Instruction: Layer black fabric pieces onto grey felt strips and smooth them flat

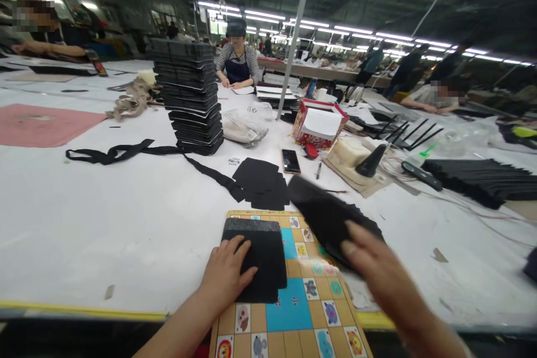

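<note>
Big workshop hall, long strip lights overhead, and you're at a wide white bench (126,235) with other people at work on the far side. A tall black stack (193,95) stands left of center, and a phone (290,161) lies farther off, just right of some loose black pieces (258,176).

Your main thing, a black panel (255,268) with a greyish strip along its far edge, lies flat on the printed game board (289,316) at the near edge. For this bit, I'd rest your left hand (229,265) on it with light, even pressure, so the panel stays square and doesn't skid on what looks like a slick board. I'd also handle the other piece by its edge so it doesn't drag across.

Grip-wise, your left is open, fingers loosely spread and thumb out to the right, palm down on the panel and not pinching it. Your right hand (371,251) is motion-blurred at the near edge of a dark piece (321,215), right of the panel. Can't tell how tightly that grip is closed, or whether it really has hold.
</note>
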Tool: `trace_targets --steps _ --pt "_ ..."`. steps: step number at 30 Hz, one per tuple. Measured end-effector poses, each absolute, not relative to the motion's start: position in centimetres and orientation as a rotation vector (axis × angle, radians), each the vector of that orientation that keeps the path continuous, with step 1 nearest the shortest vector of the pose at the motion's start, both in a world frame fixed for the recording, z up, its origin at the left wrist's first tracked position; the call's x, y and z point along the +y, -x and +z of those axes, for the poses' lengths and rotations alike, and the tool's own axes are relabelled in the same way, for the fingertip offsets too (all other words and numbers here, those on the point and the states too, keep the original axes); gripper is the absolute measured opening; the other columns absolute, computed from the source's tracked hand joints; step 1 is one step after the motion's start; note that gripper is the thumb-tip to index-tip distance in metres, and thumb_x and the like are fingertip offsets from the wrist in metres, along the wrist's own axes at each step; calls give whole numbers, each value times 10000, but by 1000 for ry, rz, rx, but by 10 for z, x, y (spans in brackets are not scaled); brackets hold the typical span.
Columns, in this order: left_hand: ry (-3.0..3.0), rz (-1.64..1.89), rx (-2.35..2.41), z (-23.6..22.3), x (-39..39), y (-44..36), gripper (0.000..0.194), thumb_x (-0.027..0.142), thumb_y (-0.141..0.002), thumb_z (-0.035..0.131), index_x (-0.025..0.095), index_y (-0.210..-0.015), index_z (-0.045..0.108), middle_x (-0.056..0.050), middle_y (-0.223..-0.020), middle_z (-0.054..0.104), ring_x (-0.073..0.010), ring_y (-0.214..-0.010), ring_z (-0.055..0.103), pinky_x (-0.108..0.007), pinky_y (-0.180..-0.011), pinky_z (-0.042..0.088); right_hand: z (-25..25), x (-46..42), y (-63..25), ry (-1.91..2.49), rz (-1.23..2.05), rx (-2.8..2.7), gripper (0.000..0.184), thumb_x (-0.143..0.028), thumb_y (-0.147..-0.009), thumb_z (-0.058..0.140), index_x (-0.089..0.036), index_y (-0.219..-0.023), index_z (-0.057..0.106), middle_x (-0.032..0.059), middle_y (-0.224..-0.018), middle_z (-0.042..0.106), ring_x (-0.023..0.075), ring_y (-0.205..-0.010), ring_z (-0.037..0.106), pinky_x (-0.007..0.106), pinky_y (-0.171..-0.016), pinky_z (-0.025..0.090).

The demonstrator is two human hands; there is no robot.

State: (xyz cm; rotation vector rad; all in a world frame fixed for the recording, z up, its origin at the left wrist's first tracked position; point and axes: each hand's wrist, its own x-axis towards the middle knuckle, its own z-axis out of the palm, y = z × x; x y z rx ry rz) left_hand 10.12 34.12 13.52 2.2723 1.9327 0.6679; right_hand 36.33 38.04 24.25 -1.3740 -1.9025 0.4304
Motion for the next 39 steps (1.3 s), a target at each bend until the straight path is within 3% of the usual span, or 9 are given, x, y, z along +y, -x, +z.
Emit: trace_targets --steps 3,6,8,11,17,26,34,39 --pt "-2153 1012 1952 134 328 -84 222 230 -861 436 178 -1038 558 -64 -1003 630 -178 -934 578 -338 -812 483 192 329 -322 1040 602 -2416 331 -155 -801 400 -161 -1077 583 110 -1128 619 224 -1094 547 393 -940 440" --pt "-2155 1136 1964 138 308 -72 170 187 -870 425 186 -971 562 -43 -920 630 -164 -899 568 -322 -806 466 162 302 -300 927 707 -2565 160 -265 -805 528 -170 -917 591 100 -1106 618 243 -1120 514 399 -968 413" --pt "-2267 1099 1894 140 295 -74 153 171 -858 459 195 -953 577 -31 -909 635 -161 -877 563 -319 -802 448 161 306 -293 1006 720 -2570 158 -303 -820 560 -176 -913 577 96 -1105 603 230 -1068 530 373 -926 437" --pt "-2450 950 1865 136 282 -85 170 168 -851 481 196 -969 601 -34 -960 651 -178 -890 555 -346 -820 413 172 334 -279 1122 616 -2604 116 -197 -864 500 -172 -959 563 85 -1015 599 201 -942 556 341 -832 463" --pt "-2556 724 2035 123 275 -98 250 252 -848 494 169 -1057 602 -56 -1053 657 -207 -930 552 -362 -813 387 171 379 -244 1282 407 -2902 140 -224 -800 606 -155 -913 561 84 -864 601 241 -797 568 347 -681 433" --pt "-2535 582 2116 127 274 -98 270 281 -838 503 192 -1070 610 -59 -1090 647 -225 -943 545 -387 -821 374 163 387 -251 1005 429 -2931 110 -286 -856 560 -184 -822 582 44 -822 572 186 -776 505 302 -672 332" --pt "-2488 564 2123 125 273 -98 271 289 -841 501 204 -1076 608 -56 -1104 638 -226 -946 541 -388 -827 374 134 382 -272 660 343 -2851 233 -130 -892 454 -169 -1089 572 70 -917 584 180 -800 478 305 -701 365" --pt "-2473 555 2143 125 272 -98 269 291 -847 493 216 -1078 609 -59 -1086 640 -220 -953 539 -379 -827 379 134 382 -276 511 221 -2886 279 -112 -894 406 -135 -1131 551 100 -937 586 189 -790 472 320 -681 382"
